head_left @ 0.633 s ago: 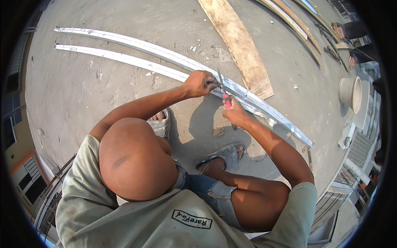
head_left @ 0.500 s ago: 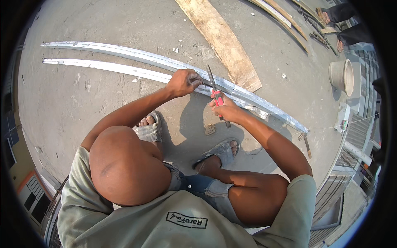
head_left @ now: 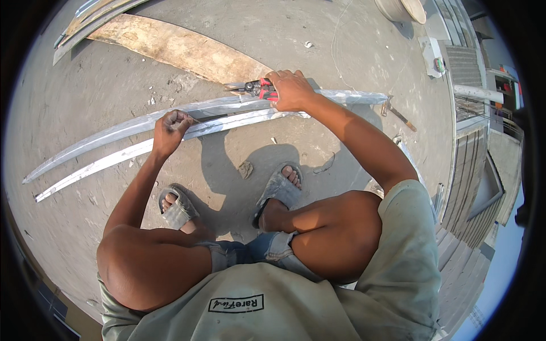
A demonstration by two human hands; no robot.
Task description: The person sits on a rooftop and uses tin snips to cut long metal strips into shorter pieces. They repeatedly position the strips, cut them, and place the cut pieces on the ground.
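Observation:
My left hand (head_left: 172, 133) is closed in a pinch just over the metal channels, and a thin, wire-like piece (head_left: 196, 120) sticks out from its fingertips. Red-handled pliers (head_left: 260, 89) are in my right hand (head_left: 293, 91), jaws pointing left, above the far channel; the palm hides the handle ends. Two long silvery metal channels lie side by side on the concrete: the far channel (head_left: 85, 149) passes beneath the pliers, and the near channel (head_left: 108, 159) runs under my left fingers.
A worn wooden plank (head_left: 176, 48) lies beyond the channels, with more strips (head_left: 94, 25) at the far left. A hammer (head_left: 402, 115) rests by the channels' right end. My sandalled feet (head_left: 281, 190) are close to the near channel. A pale bucket (head_left: 405, 8) stands far right.
My view has turned toward the right. My hands have moved apart, the left staying pinched. The pliers, upright between my hands before, now lie sideways low over the channel.

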